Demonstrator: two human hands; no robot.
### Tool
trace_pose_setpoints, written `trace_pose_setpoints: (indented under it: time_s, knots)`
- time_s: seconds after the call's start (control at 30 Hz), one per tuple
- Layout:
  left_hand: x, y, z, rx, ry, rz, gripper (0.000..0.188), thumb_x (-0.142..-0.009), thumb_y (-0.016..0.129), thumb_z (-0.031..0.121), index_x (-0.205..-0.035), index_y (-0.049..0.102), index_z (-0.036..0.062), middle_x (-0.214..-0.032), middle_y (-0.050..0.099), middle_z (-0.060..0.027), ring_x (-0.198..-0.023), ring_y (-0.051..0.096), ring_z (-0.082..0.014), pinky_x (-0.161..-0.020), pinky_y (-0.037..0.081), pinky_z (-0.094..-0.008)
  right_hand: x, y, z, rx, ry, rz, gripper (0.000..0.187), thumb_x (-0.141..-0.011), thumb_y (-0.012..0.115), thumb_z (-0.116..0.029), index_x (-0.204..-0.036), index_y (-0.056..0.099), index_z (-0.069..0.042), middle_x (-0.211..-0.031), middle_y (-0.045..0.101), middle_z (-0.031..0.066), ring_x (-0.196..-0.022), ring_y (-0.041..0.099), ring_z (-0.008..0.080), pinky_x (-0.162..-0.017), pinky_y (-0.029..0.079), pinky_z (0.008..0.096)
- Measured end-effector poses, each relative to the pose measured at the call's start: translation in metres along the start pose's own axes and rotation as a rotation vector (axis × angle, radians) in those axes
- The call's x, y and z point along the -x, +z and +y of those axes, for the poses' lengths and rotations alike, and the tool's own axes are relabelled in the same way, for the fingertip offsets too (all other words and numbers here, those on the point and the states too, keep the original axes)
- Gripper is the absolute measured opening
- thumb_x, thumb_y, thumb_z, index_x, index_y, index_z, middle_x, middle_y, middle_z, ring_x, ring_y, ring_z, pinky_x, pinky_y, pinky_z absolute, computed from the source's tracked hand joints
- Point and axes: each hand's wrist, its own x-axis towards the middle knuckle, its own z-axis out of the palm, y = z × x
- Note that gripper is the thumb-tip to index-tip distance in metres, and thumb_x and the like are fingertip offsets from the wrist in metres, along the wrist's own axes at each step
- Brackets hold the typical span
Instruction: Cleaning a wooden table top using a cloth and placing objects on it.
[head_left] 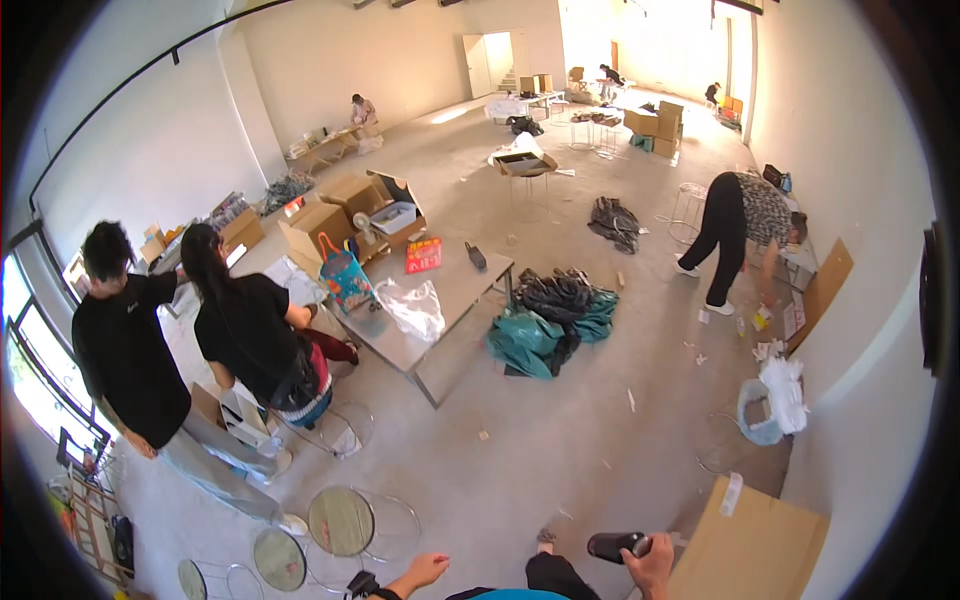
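Observation:
My right hand [655, 566] is wrapped round one end of a dark, cylindrical bottle [606, 546], which lies nearly level and points left. Close beside that hand stands a large brown cardboard box [745, 545]. At the lower middle, my left hand [428, 569] is loosely curled with nothing visible in it. A black band or device [362, 584] sits at the left wrist. Between the hands my leg in dark trousers and one foot [546, 537] show above the grey floor.
Round-topped stools [341, 521] stand at lower left. Two people [130, 350] are by a grey table [465, 300] with a white bag [412, 308]. Green and black plastic bags [540, 335] lie mid-floor. Someone bends [745, 225] near the right wall, beyond a lined bin [757, 415].

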Motion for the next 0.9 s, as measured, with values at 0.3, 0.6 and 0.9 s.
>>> trace_pose_setpoints:
  time_s: [0.3,0.6,0.9]
  knots:
    - [-0.064,-0.034,0.029,0.408,-0.242,0.321,0.036,-0.088,0.054,0.028,-0.109,0.063,0.0000,-0.098,0.067,-0.0163,-0.089,0.065,-0.0233,-0.076,0.050,-0.0355,-0.337,0.115,-0.160,0.084,-0.513,-0.180,0.044,-0.055,0.080,-0.012,-0.087,0.051,-0.004,-0.082,0.053,0.0133,-0.073,0.057,0.0323,-0.063,0.047,0.0406]
    - [-0.177,-0.029,0.027,1.377,-0.625,0.638,0.033,-0.092,0.052,0.026,-0.114,0.060,0.0036,-0.088,0.066,-0.0111,-0.072,0.062,-0.0208,-0.063,0.050,-0.0314,-0.587,0.301,-0.340,0.117,-0.772,-0.343,0.040,-0.060,0.079,-0.010,-0.086,0.048,-0.006,-0.079,0.052,0.0099,-0.072,0.056,0.0306,-0.061,0.045,0.0397]
    - [-0.229,-0.012,0.171,1.628,-0.693,0.964,0.053,-0.092,0.054,0.033,-0.129,0.041,-0.0035,-0.110,0.060,-0.0199,-0.088,0.063,-0.0249,-0.077,0.053,-0.0365,-0.761,0.500,-0.459,0.180,-0.975,-0.439,0.044,-0.061,0.078,-0.012,-0.092,0.047,-0.007,-0.089,0.053,0.0134,-0.083,0.058,0.0351,-0.070,0.047,0.0432]
